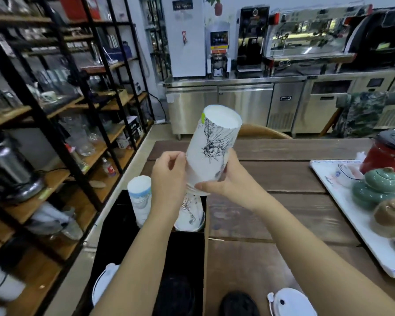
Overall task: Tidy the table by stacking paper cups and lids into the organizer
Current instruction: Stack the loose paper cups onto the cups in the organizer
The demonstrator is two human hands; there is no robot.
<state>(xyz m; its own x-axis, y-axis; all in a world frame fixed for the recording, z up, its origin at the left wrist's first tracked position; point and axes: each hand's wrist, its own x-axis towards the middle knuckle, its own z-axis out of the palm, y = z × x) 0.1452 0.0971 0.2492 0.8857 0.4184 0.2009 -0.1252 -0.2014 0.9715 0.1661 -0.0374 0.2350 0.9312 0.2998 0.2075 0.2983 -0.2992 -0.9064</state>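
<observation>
My right hand point(226, 181) grips an upside-down stack of white paper cups with a black drawing point(212, 147), tilted a little to the right. My left hand point(168, 176) pinches the stack's left side near its lower rims. Under the hands, another printed cup stack point(191, 215) stands in a slot of the black organizer point(114, 215). A white stack with blue print point(140, 197) stands in the slot to its left. A white lid point(292, 302) and a black lid point(238, 304) lie on the wooden table point(271, 215) at the near edge.
A white tray point(351, 222) with green and brown lidded pots and a red pot stands at the right. Black shelves with glassware run along the left. Steel counters with coffee machines stand behind the table. More white lids sit in the organizer's near slot point(105, 286).
</observation>
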